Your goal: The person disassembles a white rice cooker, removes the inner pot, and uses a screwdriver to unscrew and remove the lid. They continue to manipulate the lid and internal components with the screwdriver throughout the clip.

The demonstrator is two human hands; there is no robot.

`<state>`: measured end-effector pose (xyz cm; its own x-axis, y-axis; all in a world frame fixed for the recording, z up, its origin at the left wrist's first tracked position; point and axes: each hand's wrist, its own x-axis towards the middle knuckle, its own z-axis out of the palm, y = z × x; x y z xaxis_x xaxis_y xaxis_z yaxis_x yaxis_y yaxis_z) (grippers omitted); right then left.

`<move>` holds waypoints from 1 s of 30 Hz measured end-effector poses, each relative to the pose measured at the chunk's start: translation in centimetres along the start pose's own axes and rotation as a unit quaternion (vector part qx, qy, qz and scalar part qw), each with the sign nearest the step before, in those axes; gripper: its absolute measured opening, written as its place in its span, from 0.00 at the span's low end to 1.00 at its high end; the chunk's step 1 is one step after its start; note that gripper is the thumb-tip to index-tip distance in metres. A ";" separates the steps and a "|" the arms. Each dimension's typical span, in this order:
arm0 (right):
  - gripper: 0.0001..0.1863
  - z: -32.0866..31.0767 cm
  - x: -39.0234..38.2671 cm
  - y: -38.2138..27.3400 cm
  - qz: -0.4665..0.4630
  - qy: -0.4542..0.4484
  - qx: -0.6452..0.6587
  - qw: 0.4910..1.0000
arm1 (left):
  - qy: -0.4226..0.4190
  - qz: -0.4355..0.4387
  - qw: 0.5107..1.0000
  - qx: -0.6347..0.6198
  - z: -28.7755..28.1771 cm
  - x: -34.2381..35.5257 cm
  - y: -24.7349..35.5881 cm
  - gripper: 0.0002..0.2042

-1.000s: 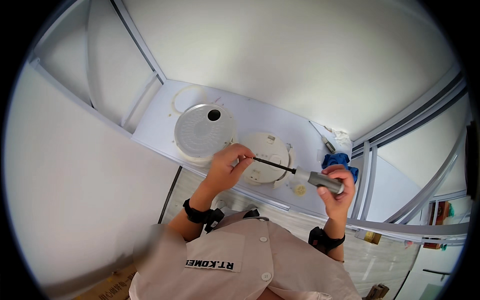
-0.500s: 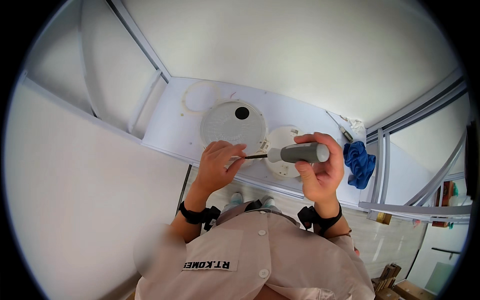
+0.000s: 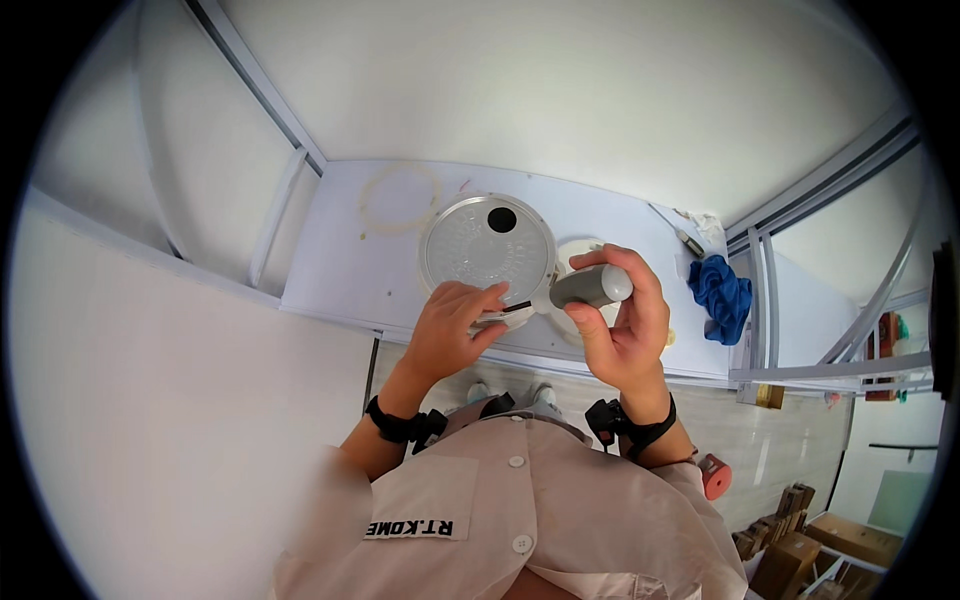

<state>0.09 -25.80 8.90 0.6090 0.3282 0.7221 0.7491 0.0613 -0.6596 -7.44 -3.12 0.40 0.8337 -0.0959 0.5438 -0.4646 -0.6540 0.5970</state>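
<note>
Though aslant, screwdriver (image 3: 580,290) in right hand (image 3: 632,343).

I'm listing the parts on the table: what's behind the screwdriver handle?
The far edge of a white round part shows beyond the screwdriver handle. Its middle is covered by the handle and right hand.

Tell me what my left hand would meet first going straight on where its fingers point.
Probably the screwdriver's dark shaft, just ahead of your left hand; whether they touch is unclear.
</note>
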 end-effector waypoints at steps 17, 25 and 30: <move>0.31 2.0 1.2 -2.5 0.022 0.003 -0.116 0.993 | 0.007 0.038 0.999 -0.032 0.4 -0.8 -1.6 0.20; 0.36 2.8 2.4 -2.7 -0.098 -0.044 -0.274 0.956 | 0.030 0.028 0.999 -0.025 0.8 -1.0 -1.8 0.18; 0.30 4.2 3.9 -3.8 -0.096 -0.007 -0.134 0.986 | 0.051 0.023 0.998 -0.025 0.9 -0.6 -1.6 0.14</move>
<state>-1.51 -20.78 13.32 0.4461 0.3476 0.8247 0.8939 -0.1278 -0.4297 -6.89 -2.76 -1.38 0.7772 -0.0460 0.6275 -0.5183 -0.6123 0.5970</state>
